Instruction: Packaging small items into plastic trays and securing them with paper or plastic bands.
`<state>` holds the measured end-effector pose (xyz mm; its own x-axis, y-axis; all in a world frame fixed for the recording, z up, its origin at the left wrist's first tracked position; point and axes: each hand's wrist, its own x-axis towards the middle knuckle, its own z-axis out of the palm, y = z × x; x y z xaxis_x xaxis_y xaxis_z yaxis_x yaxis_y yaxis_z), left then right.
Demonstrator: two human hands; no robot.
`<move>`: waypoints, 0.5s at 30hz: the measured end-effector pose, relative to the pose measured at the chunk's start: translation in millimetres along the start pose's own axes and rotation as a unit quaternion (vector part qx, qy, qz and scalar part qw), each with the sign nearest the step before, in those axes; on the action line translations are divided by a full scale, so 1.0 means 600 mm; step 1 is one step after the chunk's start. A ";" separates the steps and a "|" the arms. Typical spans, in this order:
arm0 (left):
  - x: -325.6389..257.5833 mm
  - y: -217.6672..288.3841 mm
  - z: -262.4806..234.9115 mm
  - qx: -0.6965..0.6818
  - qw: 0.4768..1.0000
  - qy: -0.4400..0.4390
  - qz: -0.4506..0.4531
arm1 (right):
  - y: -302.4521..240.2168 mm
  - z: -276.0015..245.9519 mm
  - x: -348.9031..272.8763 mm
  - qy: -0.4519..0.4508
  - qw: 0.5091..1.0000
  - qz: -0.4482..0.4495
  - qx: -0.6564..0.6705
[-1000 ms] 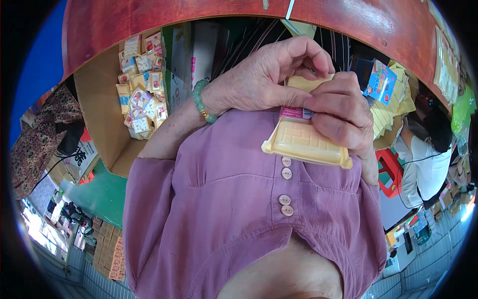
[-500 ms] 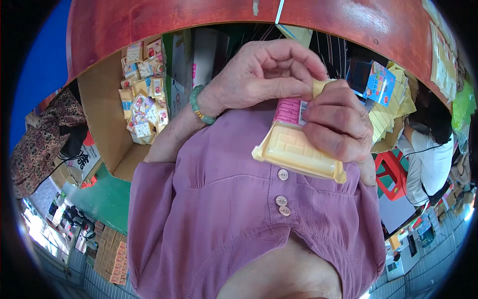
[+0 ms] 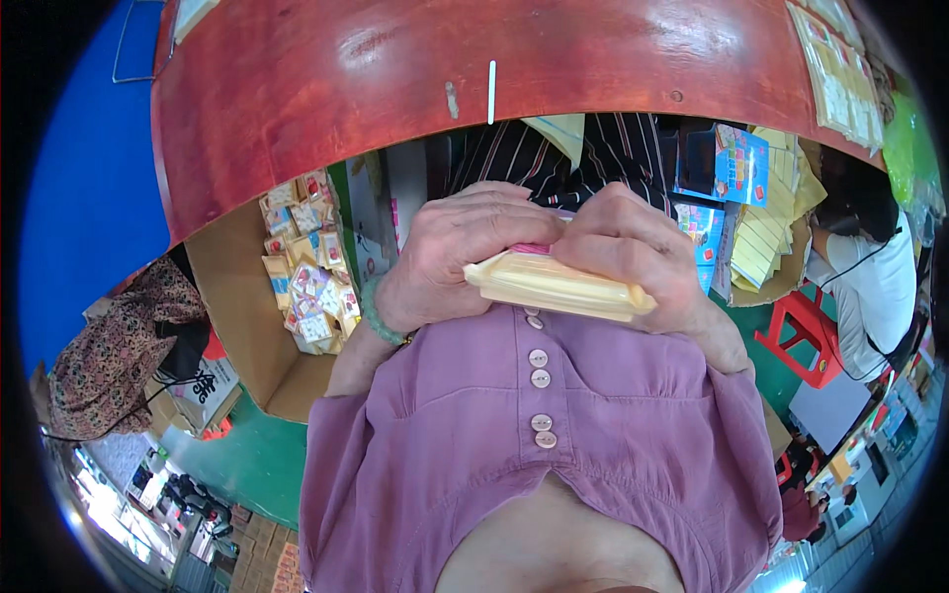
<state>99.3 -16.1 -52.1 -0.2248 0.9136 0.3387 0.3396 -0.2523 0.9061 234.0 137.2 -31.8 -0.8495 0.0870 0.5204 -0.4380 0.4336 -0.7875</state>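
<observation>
A pale yellow plastic pack [image 3: 554,289], with a bit of pink print on its far side, is held level in front of my chest. My left hand [image 3: 465,252] grips its left end, a green bead bracelet on that wrist. My right hand [image 3: 638,259] wraps round the right part, knuckles up. The fingertips of both hands are hidden behind the pack. Close to my left forearm, a cardboard box [image 3: 232,296] holds many small packs [image 3: 314,282] of the same yellow kind.
The red table edge [image 3: 326,109] curves ahead of my hands. Yellow card sheets [image 3: 766,212] and blue printed boxes [image 3: 736,166] stand at the right, near a red stool [image 3: 806,336]. Flat packs [image 3: 835,74] lie on the table's right end. Other people sit at both sides.
The pack has tipped from slanted to nearly level and come closer to my chest. My left hand has gone from the pack's top end to its left side. The view has shifted.
</observation>
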 end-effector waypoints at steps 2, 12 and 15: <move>-0.004 0.003 0.001 0.027 1.000 0.010 -0.006 | 0.003 0.004 0.002 -0.014 1.000 0.013 -0.020; -0.176 0.042 -0.122 0.242 0.907 0.203 -0.278 | -0.118 -0.098 0.046 0.245 0.961 -0.102 -0.079; -0.273 0.058 -0.166 0.211 0.789 0.311 -0.486 | -0.146 -0.147 0.066 0.341 0.872 -0.343 -0.067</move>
<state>57.0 -206.5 -50.7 -0.9265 0.2441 -0.2864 -0.0246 0.7202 0.6934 264.8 181.9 86.6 -0.0069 0.2593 0.9658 -0.6975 0.6908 -0.1904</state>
